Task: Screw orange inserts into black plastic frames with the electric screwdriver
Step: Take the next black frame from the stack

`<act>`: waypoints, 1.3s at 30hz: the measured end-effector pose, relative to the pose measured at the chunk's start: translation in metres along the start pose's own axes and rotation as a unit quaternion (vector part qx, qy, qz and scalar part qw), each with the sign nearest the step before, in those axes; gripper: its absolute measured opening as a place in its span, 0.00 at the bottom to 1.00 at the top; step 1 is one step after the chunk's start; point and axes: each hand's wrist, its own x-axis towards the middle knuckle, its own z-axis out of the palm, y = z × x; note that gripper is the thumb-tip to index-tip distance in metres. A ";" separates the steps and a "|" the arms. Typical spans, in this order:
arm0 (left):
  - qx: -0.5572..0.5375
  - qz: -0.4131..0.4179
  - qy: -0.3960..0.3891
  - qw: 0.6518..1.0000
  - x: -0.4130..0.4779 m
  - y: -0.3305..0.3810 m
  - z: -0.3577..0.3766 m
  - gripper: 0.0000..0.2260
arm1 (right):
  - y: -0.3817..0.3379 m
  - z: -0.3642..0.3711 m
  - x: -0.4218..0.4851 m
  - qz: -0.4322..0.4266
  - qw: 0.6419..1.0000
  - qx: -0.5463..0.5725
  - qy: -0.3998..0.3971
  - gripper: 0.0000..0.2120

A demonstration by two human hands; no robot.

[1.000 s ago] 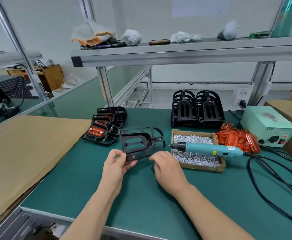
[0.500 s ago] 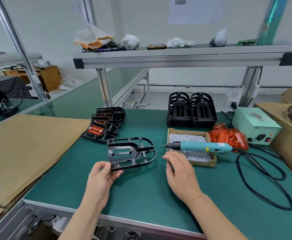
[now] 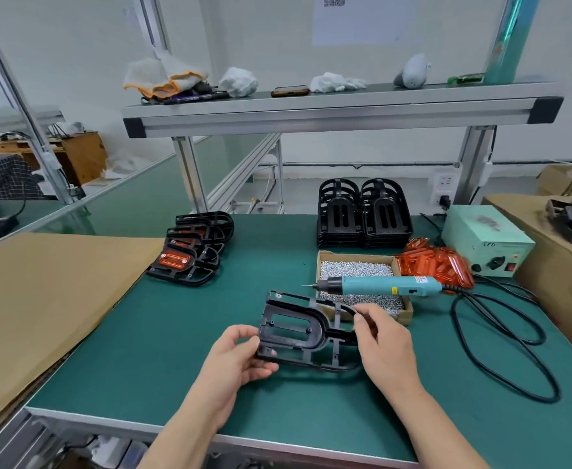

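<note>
A black plastic frame (image 3: 294,328) is held just above the green table between both hands. My left hand (image 3: 233,362) grips its left edge, thumb on top. My right hand (image 3: 384,343) pinches its right, rounded end. The teal electric screwdriver (image 3: 382,286) lies across a cardboard box of screws (image 3: 355,270) behind the frame, bit pointing left. A pile of orange inserts (image 3: 433,264) sits right of the box. Finished frames with orange inserts (image 3: 189,253) lie at the left. Two stacks of empty black frames (image 3: 362,214) stand at the back.
A pale green power supply (image 3: 484,238) stands at back right, its black cable (image 3: 501,346) looping over the table's right side. Brown cardboard sheet (image 3: 40,299) covers the bench on the left. Cardboard boxes (image 3: 555,265) stand at right. An aluminium shelf (image 3: 338,106) spans overhead.
The frame has moved right and toward me, lifted off the table. My right hand, which was resting free beside it, now pinches its right end; my left hand still grips the left edge.
</note>
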 end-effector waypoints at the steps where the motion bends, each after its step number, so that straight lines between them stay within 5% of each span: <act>1: 0.022 -0.002 -0.003 1.000 0.001 0.000 0.002 0.05 | 0.003 -0.003 0.000 0.007 1.000 -0.002 0.000 0.08; 8: 0.257 0.073 0.018 0.963 0.006 -0.011 0.015 0.09 | 0.014 -0.019 0.003 0.060 0.998 -0.013 0.017 0.08; 13: 0.432 0.170 0.054 0.884 0.015 -0.015 0.031 0.12 | 0.018 -0.025 0.001 0.076 0.995 -0.058 0.024 0.11; 20: 0.573 0.205 0.058 0.791 0.024 -0.022 0.048 0.11 | 0.017 -0.026 -0.003 0.103 0.993 -0.017 0.050 0.09; 25: 0.577 0.256 0.054 0.774 0.024 -0.028 0.046 0.13 | 0.017 -0.027 -0.003 0.091 0.993 -0.005 0.075 0.07; 30: 0.575 0.266 0.046 0.773 0.025 -0.027 0.047 0.05 | 0.018 -0.030 -0.001 0.110 0.989 0.048 0.088 0.06; 39: 0.549 0.246 0.051 0.797 0.031 -0.030 0.045 0.05 | 0.021 -0.028 0.002 0.132 0.987 0.052 0.071 0.07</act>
